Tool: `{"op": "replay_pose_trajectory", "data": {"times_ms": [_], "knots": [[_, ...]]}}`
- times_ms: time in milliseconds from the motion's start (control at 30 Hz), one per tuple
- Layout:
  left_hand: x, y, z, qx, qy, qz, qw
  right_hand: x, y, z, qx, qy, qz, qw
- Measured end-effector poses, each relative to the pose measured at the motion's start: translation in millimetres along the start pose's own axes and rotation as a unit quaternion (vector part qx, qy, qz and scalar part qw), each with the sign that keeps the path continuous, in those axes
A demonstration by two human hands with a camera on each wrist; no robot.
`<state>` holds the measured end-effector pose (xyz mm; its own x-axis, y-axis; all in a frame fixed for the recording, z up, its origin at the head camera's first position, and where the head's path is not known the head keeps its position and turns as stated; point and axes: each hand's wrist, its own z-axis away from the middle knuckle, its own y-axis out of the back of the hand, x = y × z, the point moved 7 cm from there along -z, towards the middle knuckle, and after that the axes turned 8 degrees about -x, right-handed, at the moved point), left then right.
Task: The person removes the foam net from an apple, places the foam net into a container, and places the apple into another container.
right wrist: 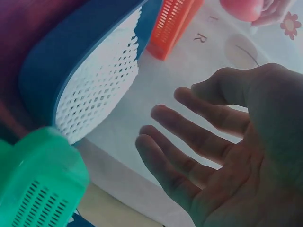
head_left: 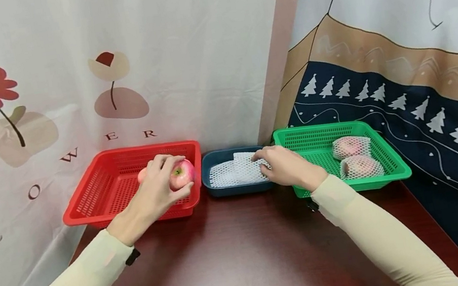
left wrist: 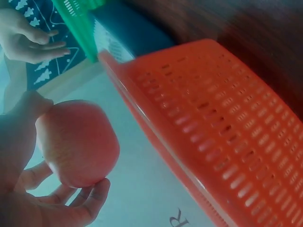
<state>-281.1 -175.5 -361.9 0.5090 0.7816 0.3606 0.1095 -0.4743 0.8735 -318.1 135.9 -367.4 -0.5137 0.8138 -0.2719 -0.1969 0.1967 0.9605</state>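
Note:
My left hand [head_left: 153, 190] grips a pink-red apple [head_left: 182, 174] over the right side of the red basket [head_left: 87, 213]. In the left wrist view thumb and fingers curl round the apple [left wrist: 80, 142], above the basket's rim. Another apple [head_left: 141, 175] shows partly behind that hand, inside the basket. My right hand [head_left: 286, 164] hovers over the right end of the dark blue tray [head_left: 236, 190], its fingers loosely bent and holding nothing. White foam net sleeves [head_left: 229, 173] lie in this tray. The right wrist view shows the fingers apart from the netting [right wrist: 99, 75].
At the right stands a green basket [head_left: 316, 156] with two apples in foam nets, one netted apple [head_left: 351, 146] behind the other [head_left: 361, 167]. The containers line the back of the dark brown table [head_left: 239, 261], against a printed curtain [head_left: 197, 58].

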Motion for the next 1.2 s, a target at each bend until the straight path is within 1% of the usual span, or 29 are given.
{"op": "replay_pose_trajectory", "data": {"times_ms": [133, 367, 500, 567, 800, 933, 1067, 1200], "knots": [[-8.5, 1.0, -6.4, -0.028, 0.022, -0.012, 0.9993, 2, 6, 9, 0.02, 0.007, 0.003, 1.0], [-20.1, 0.1, -17.8, -0.076, 0.035, -0.006, 0.9965, 13, 11, 22, 0.043, 0.013, 0.001, 0.999], [-26.1, -2.7, -23.0, -0.106, 0.042, -0.017, 0.9933, 21, 13, 28, 0.051, 0.012, -0.001, 0.999], [-28.0, -4.4, -25.7, -0.116, 0.043, -0.023, 0.992, 25, 15, 31, 0.052, 0.006, -0.003, 0.999], [-36.3, -15.0, -33.5, -0.153, 0.06, -0.053, 0.985, 41, 22, 40, 0.056, -0.015, -0.001, 0.998], [-37.5, -18.7, -35.9, -0.169, 0.056, -0.071, 0.9815, 48, 24, 44, 0.057, -0.02, -0.005, 0.998], [-38.5, -20.8, -38.7, -0.184, 0.049, -0.084, 0.9781, 55, 23, 46, 0.057, -0.02, -0.008, 0.998], [-40.1, -23.2, -40.4, -0.214, 0.047, -0.091, 0.9714, 61, 21, 47, 0.059, -0.022, -0.004, 0.998]]}}
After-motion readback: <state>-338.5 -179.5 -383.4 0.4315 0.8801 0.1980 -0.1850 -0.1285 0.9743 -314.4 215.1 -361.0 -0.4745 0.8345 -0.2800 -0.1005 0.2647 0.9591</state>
